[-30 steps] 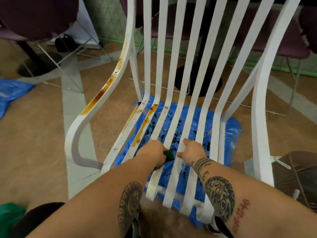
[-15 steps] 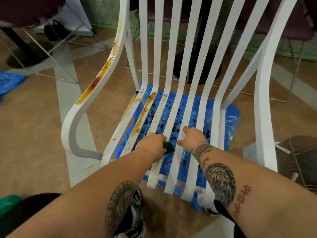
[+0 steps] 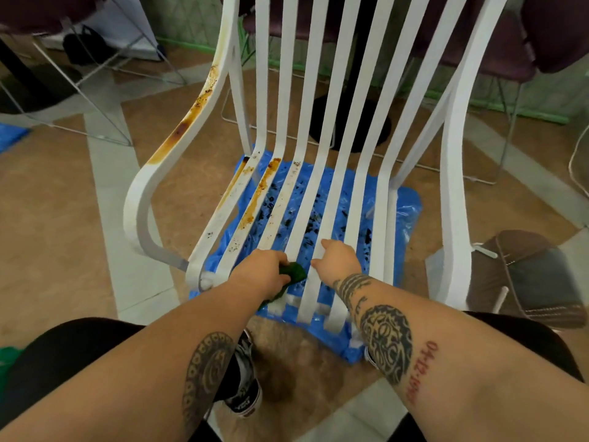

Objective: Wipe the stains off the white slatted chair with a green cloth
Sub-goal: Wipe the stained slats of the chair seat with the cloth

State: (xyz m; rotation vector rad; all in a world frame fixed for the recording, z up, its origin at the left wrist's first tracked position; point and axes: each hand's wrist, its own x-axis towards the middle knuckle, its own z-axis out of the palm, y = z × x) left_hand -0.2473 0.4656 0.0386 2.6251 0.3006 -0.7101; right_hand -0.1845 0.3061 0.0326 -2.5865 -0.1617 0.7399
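Note:
The white slatted chair stands in front of me, facing me. Brown and orange stains run down its left armrest and along the two leftmost seat slats; dark specks dot the slats beside them. My left hand grips a green cloth against a seat slat near the front edge. My right hand holds a middle slat just to the right of the cloth, fingers curled over it.
A blue plastic sheet with dark crumbs lies on the floor under the chair. A brown bag sits at the right. Dark purple chairs with wire legs and a black table base stand behind. My shoe is below.
My left hand with the cloth has slid slightly toward the front edge of the seat. The right hand keeps its hold on the slat. My head has shifted a little.

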